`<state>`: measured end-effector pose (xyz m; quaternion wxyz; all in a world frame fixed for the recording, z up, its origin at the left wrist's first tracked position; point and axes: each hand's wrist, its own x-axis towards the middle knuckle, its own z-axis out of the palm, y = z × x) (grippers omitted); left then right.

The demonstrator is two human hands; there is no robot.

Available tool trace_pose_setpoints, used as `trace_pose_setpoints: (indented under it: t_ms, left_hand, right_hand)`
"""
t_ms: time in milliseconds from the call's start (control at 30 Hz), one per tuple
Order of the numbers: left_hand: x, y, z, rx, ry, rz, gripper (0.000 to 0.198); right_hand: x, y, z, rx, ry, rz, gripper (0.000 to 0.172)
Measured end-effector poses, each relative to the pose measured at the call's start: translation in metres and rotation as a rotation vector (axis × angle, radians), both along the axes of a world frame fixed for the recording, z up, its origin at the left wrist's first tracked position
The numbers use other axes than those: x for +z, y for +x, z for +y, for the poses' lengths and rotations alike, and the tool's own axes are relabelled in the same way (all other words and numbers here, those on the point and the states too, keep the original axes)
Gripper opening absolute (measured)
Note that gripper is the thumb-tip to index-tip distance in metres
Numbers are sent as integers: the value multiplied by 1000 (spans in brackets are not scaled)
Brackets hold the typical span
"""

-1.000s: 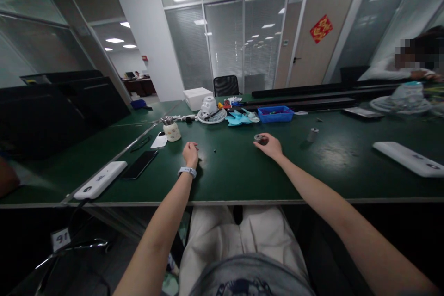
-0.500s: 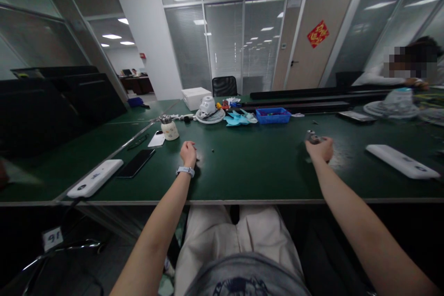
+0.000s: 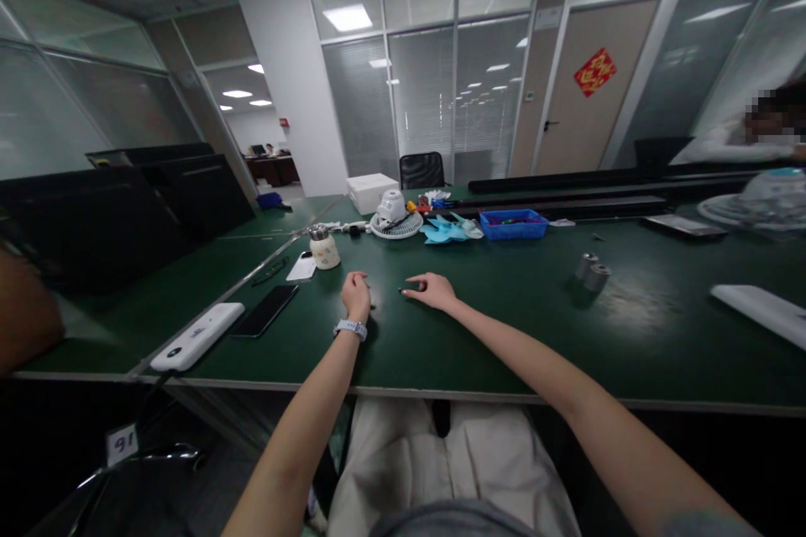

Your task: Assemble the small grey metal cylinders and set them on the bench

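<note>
My left hand point(image 3: 356, 295), with a light watch point(image 3: 350, 328) on its wrist, rests over the green table with its fingers curled in. A small dark bit shows at its right side, too little to name. To its right is my right hand point(image 3: 433, 291), thumb and forefinger apart like a pincer. A tiny dark piece point(image 3: 400, 291) lies on the table by those fingertips; whether they touch it I cannot tell. Two short grey metal cylinders point(image 3: 595, 278) stand together farther right, with no hand on them.
On the left are a phone point(image 3: 265, 310), a white power-bank-like block point(image 3: 198, 336) and a cream flask point(image 3: 325, 250). Farther back sit a white fan part point(image 3: 394, 218), blue fan blades point(image 3: 448, 228) and a blue basket point(image 3: 514, 225). A person point(image 3: 724, 138) sits at far right.
My right hand has let go of the metal cylinders and moved left to the tiny dark piece, its fingers parted. My left hand keeps its curled pose. The view has shifted slightly.
</note>
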<state>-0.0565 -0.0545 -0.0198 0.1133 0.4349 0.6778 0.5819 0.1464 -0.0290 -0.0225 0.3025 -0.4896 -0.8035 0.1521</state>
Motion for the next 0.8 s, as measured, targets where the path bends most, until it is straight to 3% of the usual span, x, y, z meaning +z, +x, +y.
trace_pose_setpoints:
  t_ms: [133,267,367,433,533,600,700,800]
  left_hand:
    - [0,0,1,-10,2,3,28]
    - [0,1,0,-11,-2,11,28]
    - [1,2,0,-6,-12,16,29]
    - [1,2,0,-5,-12,13,29]
    - [2,2,0,-2,-10,10,28]
    - [2,2,0,2,-11,9,28]
    - [1,2,-1,6,-13,8,28]
    - [2,2,-3,6,-8,13,29]
  right_hand:
    - [2,-23,5,-44,8,-36,30]
    - [1,-1,-8,-30,51,-32,25]
    - [10,56,-22,-50,152,-14,26]
    - [21,113,-30,-163,280,-5,28]
    - [39,209,-38,-562,486,51,31]
    - [44,265,-43,-835,533,61,30]
    - [42,314,-52,-1062,388,40,25]
    - [36,325,-57,-1082,164,54,23]
